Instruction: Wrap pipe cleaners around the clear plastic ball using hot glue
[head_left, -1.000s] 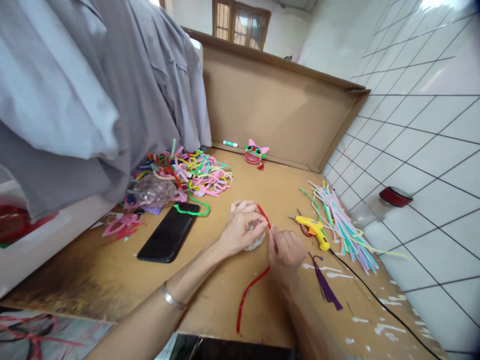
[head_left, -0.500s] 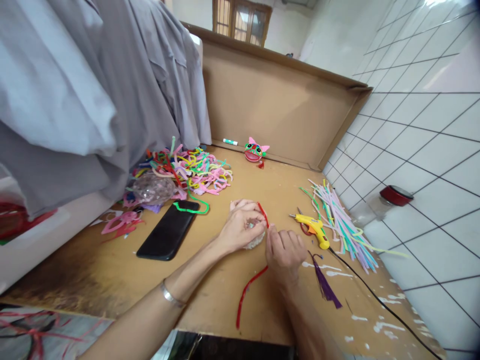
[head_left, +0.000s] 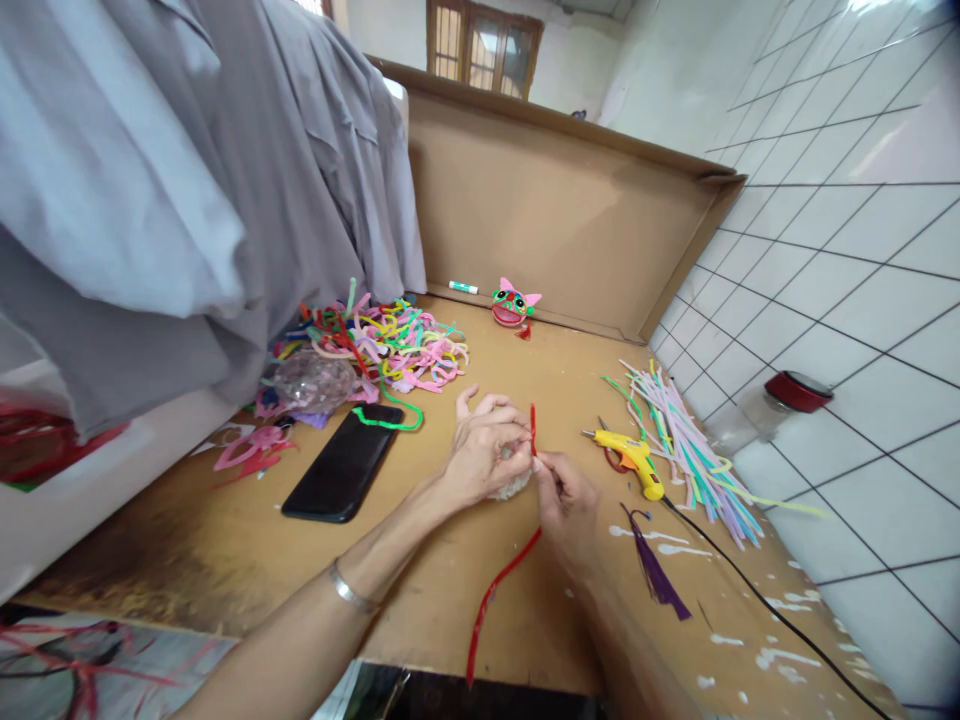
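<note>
Left hand (head_left: 484, 450) cups a whitish ball (head_left: 512, 487) — right hand (head_left: 566, 497) pinches a red pipe cleaner (head_left: 499, 585) against it, just left of the yellow glue gun (head_left: 632, 459) on the desk (head_left: 450, 600).

Bare counter (head_left: 555, 370) lies open ahead of the hands, up to a small toy (head_left: 513, 303) by the cardboard wall (head_left: 540, 210). To the left, a phone (head_left: 343, 462) and a heap of pipe cleaners (head_left: 382, 345) block the way under hanging cloth (head_left: 187, 200). To the right lie a glue gun (head_left: 634, 458), its cord (head_left: 757, 600) and loose sticks (head_left: 690, 440).
</note>
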